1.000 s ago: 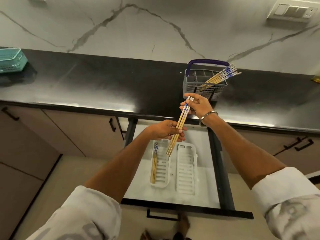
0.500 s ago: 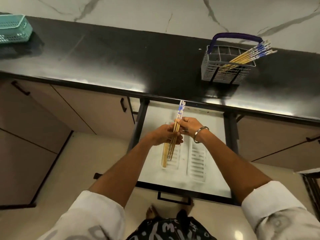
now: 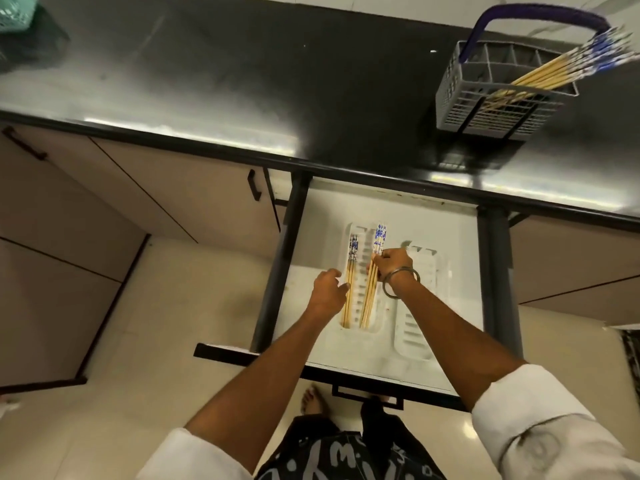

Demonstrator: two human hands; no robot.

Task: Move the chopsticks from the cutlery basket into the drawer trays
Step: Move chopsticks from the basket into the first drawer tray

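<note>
A grey cutlery basket (image 3: 460, 109) with a purple handle stands on the black counter at the upper right, with several bamboo chopsticks (image 3: 554, 69) leaning out of it. Two white slotted trays lie in the open drawer: the left tray (image 3: 360, 332) and the right tray (image 3: 414, 341). One bunch of chopsticks (image 3: 349, 289) lies along the left tray's left side. My right hand (image 3: 394, 263) grips a second bunch (image 3: 372, 282) low in the same tray. My left hand (image 3: 327, 287) rests at the tray's left edge, fingers loose, touching the first bunch.
The open drawer (image 3: 381, 209) juts out below the black counter (image 3: 242, 81), with dark rails on both sides. A teal basket (image 3: 14, 12) sits at the counter's far left. Closed cabinet doors flank the drawer. My bare foot (image 3: 313, 400) stands on the tiled floor under the drawer front.
Both hands came down from counter height into the drawer. The held chopsticks went from upright to lying in the left tray, and my left hand has let go of them.
</note>
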